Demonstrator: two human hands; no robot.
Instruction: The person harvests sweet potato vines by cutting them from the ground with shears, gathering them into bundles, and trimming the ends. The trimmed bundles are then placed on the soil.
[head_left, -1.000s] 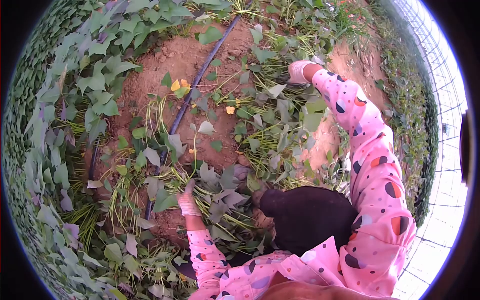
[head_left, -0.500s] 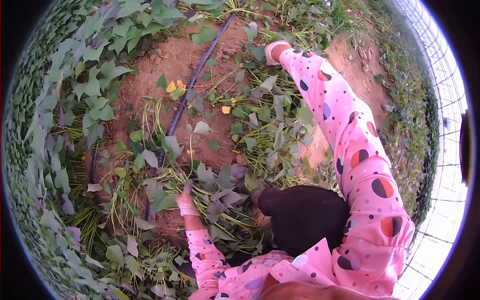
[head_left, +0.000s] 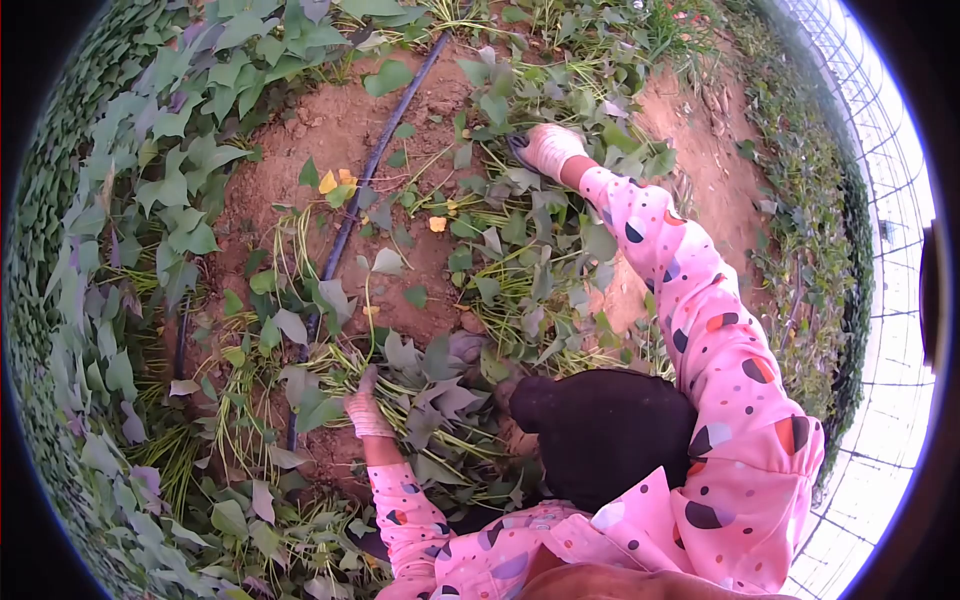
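My left hand (head_left: 366,408), in a pale glove, is closed around a bunch of sweet potato vines (head_left: 440,400) low on the soil, beside my knee. The leaves and pale green stems spread out to its right. My right hand (head_left: 552,151), also gloved, reaches far forward with its fingers curled into a fist over leafy vines (head_left: 530,235). A dark, curved edge (head_left: 519,148) shows at its fingers; I cannot tell what it is.
A black drip hose (head_left: 372,175) runs along the reddish soil (head_left: 300,140). Dense vines (head_left: 180,200) cover the left side. A wire fence (head_left: 890,200) stands at the right. Yellow leaves (head_left: 330,182) lie by the hose. My dark-trousered knee (head_left: 610,430) is bent below.
My right hand has come back towards me a little and turned, its back and curled fingers now showing. My left hand stays on the vines. The view has shifted slightly.
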